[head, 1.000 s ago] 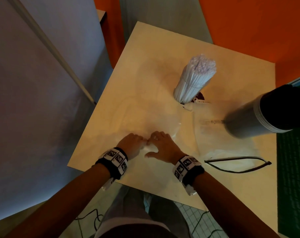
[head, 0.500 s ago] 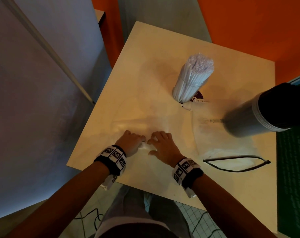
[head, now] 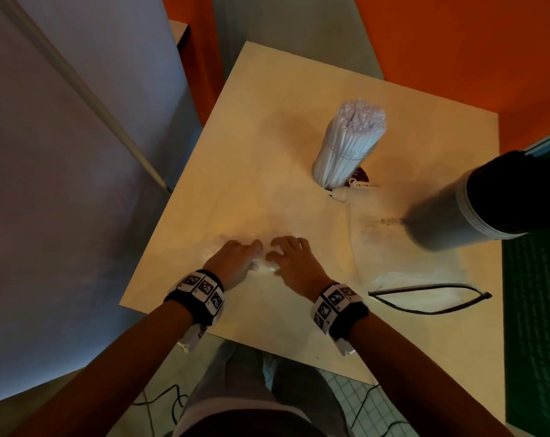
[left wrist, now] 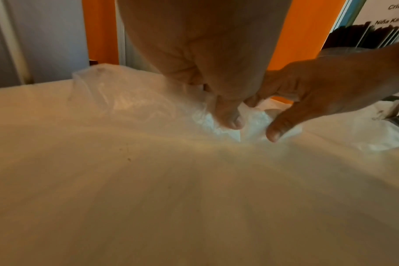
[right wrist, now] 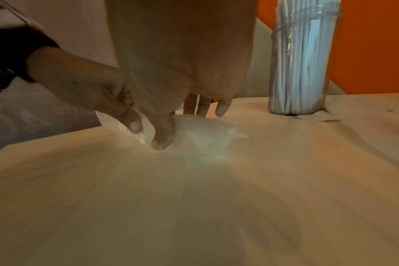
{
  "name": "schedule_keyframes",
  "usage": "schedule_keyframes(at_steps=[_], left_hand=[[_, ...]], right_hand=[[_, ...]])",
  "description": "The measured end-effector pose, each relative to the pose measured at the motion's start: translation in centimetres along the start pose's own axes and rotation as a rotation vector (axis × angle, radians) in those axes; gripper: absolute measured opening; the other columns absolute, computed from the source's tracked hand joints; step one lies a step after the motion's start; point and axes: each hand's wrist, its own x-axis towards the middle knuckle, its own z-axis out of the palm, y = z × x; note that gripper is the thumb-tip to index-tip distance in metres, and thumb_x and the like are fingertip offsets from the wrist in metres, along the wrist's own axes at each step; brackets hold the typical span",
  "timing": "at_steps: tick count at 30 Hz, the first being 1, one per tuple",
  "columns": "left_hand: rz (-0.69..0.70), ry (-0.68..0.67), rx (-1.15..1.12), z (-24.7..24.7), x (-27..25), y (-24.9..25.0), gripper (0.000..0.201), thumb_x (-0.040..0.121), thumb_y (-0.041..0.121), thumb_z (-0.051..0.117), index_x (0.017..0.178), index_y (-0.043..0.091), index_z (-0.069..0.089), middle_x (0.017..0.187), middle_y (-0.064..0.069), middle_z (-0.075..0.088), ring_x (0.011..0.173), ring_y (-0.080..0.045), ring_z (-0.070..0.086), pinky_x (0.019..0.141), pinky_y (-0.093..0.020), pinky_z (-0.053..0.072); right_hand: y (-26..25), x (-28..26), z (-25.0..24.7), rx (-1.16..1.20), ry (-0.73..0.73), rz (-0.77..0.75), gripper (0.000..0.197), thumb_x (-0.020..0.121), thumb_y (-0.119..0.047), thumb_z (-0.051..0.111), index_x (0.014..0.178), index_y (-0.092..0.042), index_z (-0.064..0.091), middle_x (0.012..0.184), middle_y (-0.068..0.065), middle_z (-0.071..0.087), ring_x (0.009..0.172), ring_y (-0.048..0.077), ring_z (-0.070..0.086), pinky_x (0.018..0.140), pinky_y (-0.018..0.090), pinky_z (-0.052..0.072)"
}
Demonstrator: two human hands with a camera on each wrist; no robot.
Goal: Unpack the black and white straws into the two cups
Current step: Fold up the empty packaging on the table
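Note:
A banded bundle of white straws (head: 349, 143) stands upright in a clear cup (right wrist: 276, 100) at the middle back of the table. Black straws (head: 519, 190) fill a second cup (head: 440, 222) at the right. Near the front edge lies a crumpled clear plastic wrapper (left wrist: 125, 100). My left hand (head: 254, 257) and right hand (head: 273, 260) sit side by side on it. Each pinches the film between thumb and curled fingers. In the left wrist view the left hand's thumb (left wrist: 230, 122) presses the film down.
A second flat plastic wrapper (head: 393, 247) lies by the black-straw cup, with a thin black band (head: 425, 298) looped on the table in front of it. The light wooden table (head: 267, 137) ends just behind my wrists. Orange walls stand behind.
Both hands have stayed on the wrapper near the front edge. Their fingertips, touching a second ago, now sit slightly apart. The cups and straws have not moved.

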Motion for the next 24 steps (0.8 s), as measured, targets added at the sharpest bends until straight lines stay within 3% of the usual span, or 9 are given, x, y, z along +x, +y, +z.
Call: schedule_keyframes(at_steps=[3,6,10,12,14,16,18,21,24], left_hand=[[0.051,-0.023,0.213,0.3,-0.6,-0.1,0.05,0.084,0.046,0.062,0.119,0.012,0.051,0.116,-0.007,0.061,0.118,-0.027,0.051,0.111,-0.048,0.021],[0.055,-0.093,0.404,-0.2,-1.4,0.3,0.07,0.06,0.062,0.075,0.111,0.015,0.062,0.127,-0.007,0.055,0.118,-0.03,0.052,0.105,-0.054,0.034],[0.055,-0.004,0.439,-0.3,-1.4,1.2,0.041,0.077,0.032,0.072,0.114,0.018,0.061,0.119,-0.007,0.055,0.101,-0.029,0.054,0.088,-0.039,0.043],[-0.018,0.024,0.196,-0.7,-1.0,1.5,0.036,0.092,0.013,0.053,0.127,0.017,0.051,0.121,-0.01,0.048,0.103,-0.031,0.05,0.086,-0.039,0.038],[-0.106,0.103,-0.192,-1.7,-0.5,2.2,0.033,0.091,0.004,0.047,0.121,0.016,0.048,0.109,-0.009,0.053,0.088,-0.029,0.054,0.072,-0.036,0.039],[-0.13,0.207,-0.475,-3.0,0.3,3.6,0.026,0.087,-0.002,0.044,0.102,0.02,0.04,0.087,-0.006,0.054,0.064,-0.019,0.048,0.06,-0.033,0.034],[-0.115,0.26,-0.684,-4.5,1.4,5.1,0.026,0.088,-0.004,0.04,0.097,0.02,0.037,0.087,-0.011,0.058,0.064,-0.02,0.052,0.057,-0.037,0.04],[-0.01,0.215,-0.91,-6.4,3.3,7.0,0.025,0.088,-0.005,0.045,0.1,0.017,0.046,0.117,-0.014,0.061,0.104,-0.028,0.061,0.085,-0.04,0.051],[0.11,0.205,-0.929,-6.8,5.0,9.1,0.043,0.082,-0.011,0.046,0.116,0.015,0.051,0.141,-0.004,0.045,0.137,-0.012,0.034,0.113,-0.025,0.029]], right_hand=[[-0.1,0.5,-0.4,0.16,-0.045,0.043,0.03,0.096,-0.02,0.051,0.126,-0.021,0.054,0.115,0.001,0.065,0.107,0.023,0.061,0.09,0.034,0.037],[-0.4,0.3,-0.8,0.481,-0.146,0.204,0.026,0.097,-0.02,0.049,0.122,-0.016,0.044,0.091,0.008,0.067,0.078,0.029,0.064,0.068,0.031,0.043],[-0.6,0.5,-0.9,0.64,-0.288,0.286,0.02,0.099,-0.022,0.043,0.098,-0.008,0.058,0.092,0.011,0.065,0.082,0.027,0.06,0.071,0.029,0.041],[0.0,0.3,-1.2,0.834,-0.292,0.271,0.019,0.096,-0.018,0.051,0.078,-0.013,0.058,0.081,0.002,0.06,0.073,0.016,0.056,0.069,0.027,0.039],[0.3,-0.3,-1.7,1.127,-0.259,0.282,0.012,0.087,-0.012,0.066,0.082,-0.02,0.058,0.084,-0.005,0.059,0.075,0.004,0.056,0.07,0.02,0.043],[0.3,-0.8,-1.9,1.33,-0.112,0.336,0.037,0.077,-0.009,0.076,0.107,-0.016,0.056,0.103,-0.005,0.061,0.092,0.002,0.058,0.076,0.017,0.047],[0.1,-1.1,-2.6,1.372,0.114,0.441,0.05,0.071,-0.009,0.081,0.107,-0.013,0.046,0.101,-0.006,0.059,0.087,-0.002,0.058,0.069,0.013,0.049],[1.2,-2.1,-4.0,1.439,0.431,0.52,0.057,0.071,0.001,0.08,0.104,-0.021,0.039,0.097,0.0,0.062,0.081,0.006,0.063,0.066,0.019,0.053],[3.7,-4.6,-6.0,1.237,0.647,0.639,0.063,0.075,-0.015,0.08,0.122,-0.024,0.039,0.092,-0.001,0.064,0.081,0.015,0.064,0.067,0.021,0.051]])
